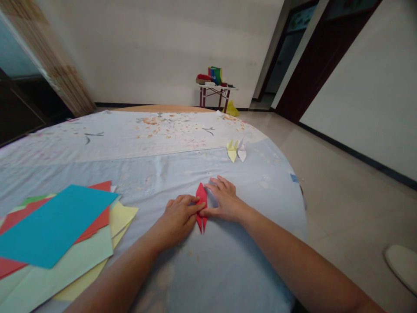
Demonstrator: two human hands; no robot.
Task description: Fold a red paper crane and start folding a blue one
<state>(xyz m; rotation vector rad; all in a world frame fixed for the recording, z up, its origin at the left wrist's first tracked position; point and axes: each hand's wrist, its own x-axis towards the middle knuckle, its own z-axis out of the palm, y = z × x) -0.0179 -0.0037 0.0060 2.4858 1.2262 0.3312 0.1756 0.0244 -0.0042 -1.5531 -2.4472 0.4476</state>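
Observation:
A narrow red folded paper piece (201, 204) lies on the pale cloth of the round table (163, 174). My left hand (180, 217) rests on its left side, fingers curled, fingertips pressing the red paper. My right hand (224, 199) lies flat on its right side, fingers stretched out and the thumb pressing the paper's edge. Further back lie a folded yellow paper figure (232, 150) and a white one (242, 151), side by side.
A stack of coloured sheets (58, 234), blue on top over red, green and yellow, lies at the left front. The table's edge curves away on the right above a tiled floor. A small table (215, 92) with coloured items stands by the far wall.

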